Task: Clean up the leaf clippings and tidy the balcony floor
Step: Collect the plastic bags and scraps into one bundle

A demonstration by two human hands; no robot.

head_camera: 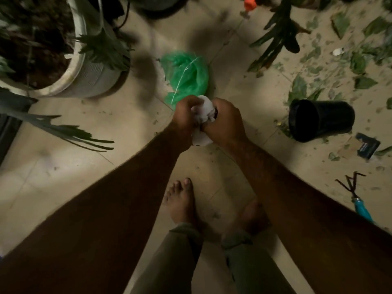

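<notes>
My left hand [186, 112] and my right hand [227, 122] meet in the middle of the view. Both grip a crumpled white cloth or paper wad [205, 109] held between them above the tiled floor. Just beyond the hands a green plastic bag [188, 75] lies on the tiles. Leaf clippings [358, 62] are scattered across the floor at the upper right. A larger cut leafy stem [282, 32] lies among them.
A black plastic pot [320, 120] lies on its side at the right. A small dark card [368, 148] and a hand rake with a blue handle [358, 200] lie beyond it. A big white planter [84, 75] stands at the upper left. My bare feet [182, 200] are below.
</notes>
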